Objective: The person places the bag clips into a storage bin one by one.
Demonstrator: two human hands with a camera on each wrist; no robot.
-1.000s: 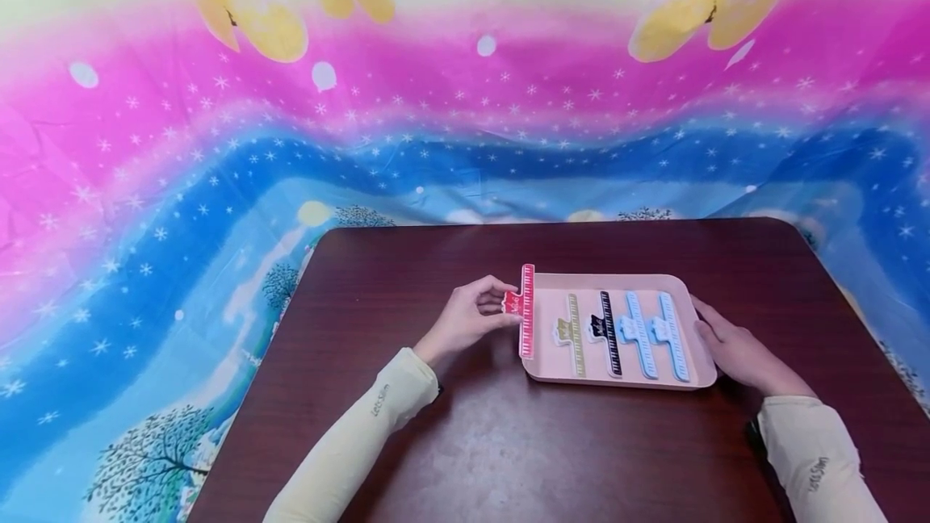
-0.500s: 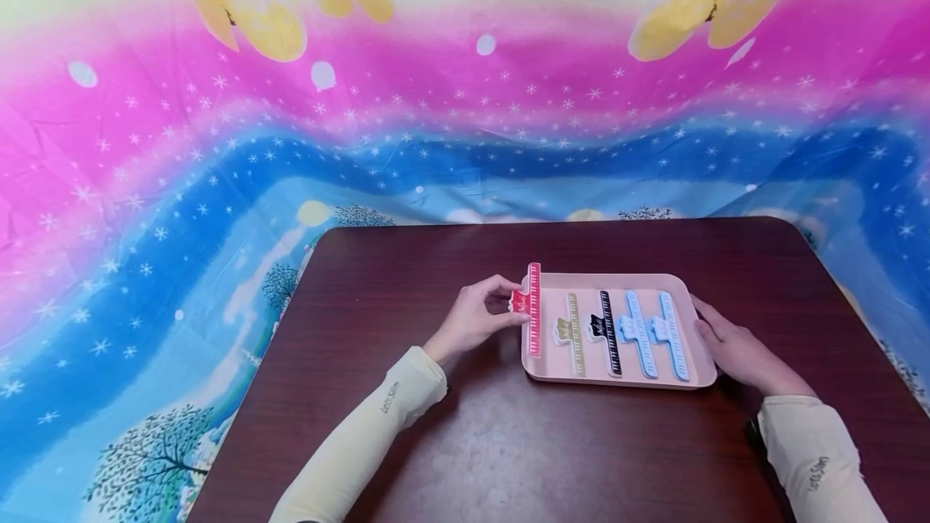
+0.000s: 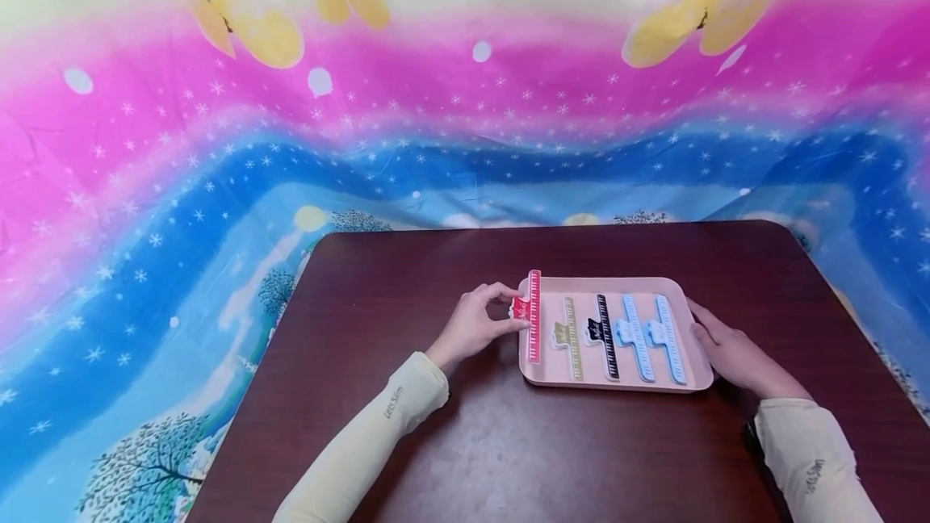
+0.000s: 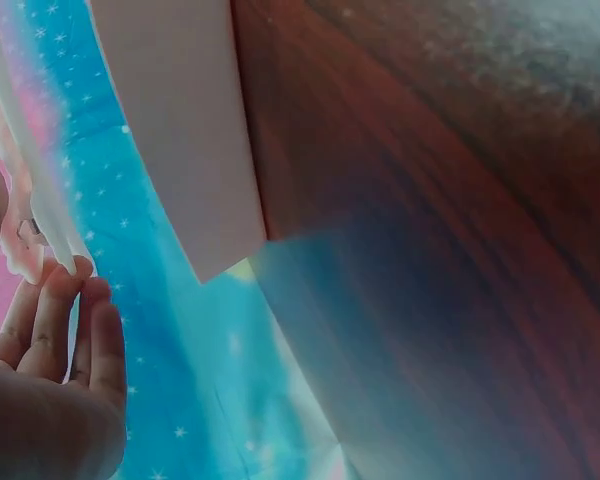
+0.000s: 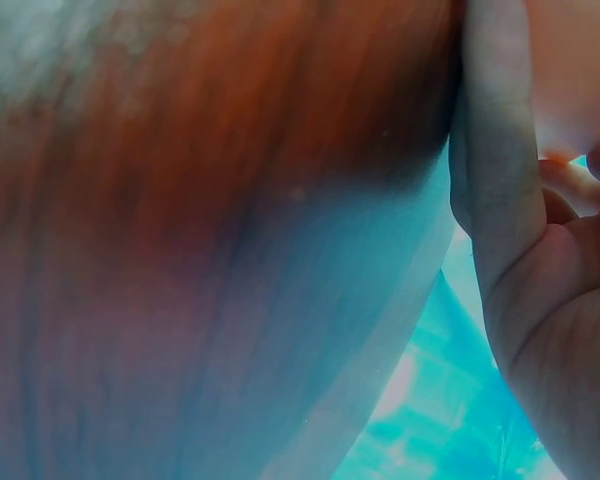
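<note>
My left hand (image 3: 472, 325) pinches the handle of a red clip (image 3: 534, 329) with a piano-key strip, between thumb and fingers. The clip stands over the left end of a shallow pink tray (image 3: 617, 385). In the left wrist view the clip (image 4: 40, 205) shows edge-on, pale, at my fingertips. Along the tray lie a gold clip (image 3: 574, 345), a black clip (image 3: 606, 345) and two light blue clips, one left (image 3: 639, 345) and one right (image 3: 672, 345). My right hand (image 3: 737, 353) holds the tray's right end, thumb at the rim; its other fingers are partly hidden.
The tray rests on a dark brown table (image 3: 465, 458) with rounded far corners. Behind and around it hangs a printed backdrop cloth (image 3: 436, 119) in pink and blue. Pale sleeves (image 3: 363, 442) cover both forearms.
My left hand has carried the red clip slightly right, from the tray's left rim to over its left end. The right hand stays at the tray; the head view shifts slightly.
</note>
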